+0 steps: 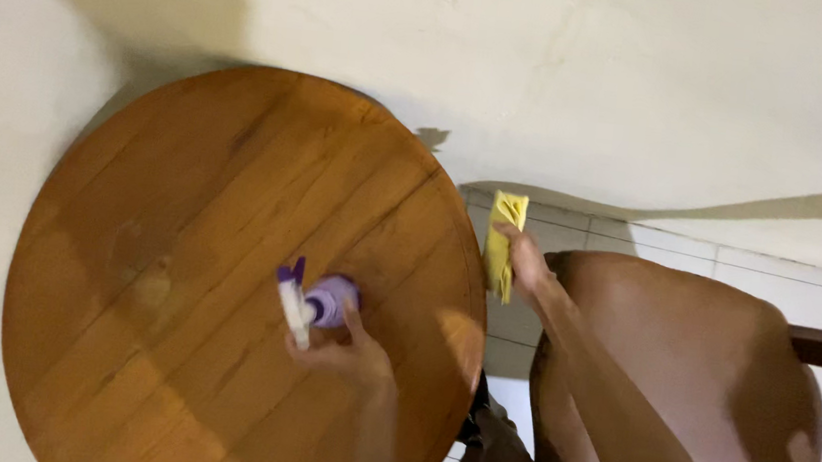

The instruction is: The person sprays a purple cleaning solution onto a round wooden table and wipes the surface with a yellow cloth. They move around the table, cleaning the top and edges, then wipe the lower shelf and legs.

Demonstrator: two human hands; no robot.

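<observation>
Over a round wooden table (176, 269), the left hand (344, 353) grips a purple spray bottle (316, 302) near the table's four o'clock, the right hand (526, 260) clutching a yellow cloth (502, 245) off its three o'clock edge; spraying seems underway, wiping likely next.

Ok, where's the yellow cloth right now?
In the head view the yellow cloth is held in the right hand, just off the right edge of the round wooden table, above the tiled floor.

Bottle (316, 302) over table (179, 239); cloth (502, 245) right, off edge.
</observation>
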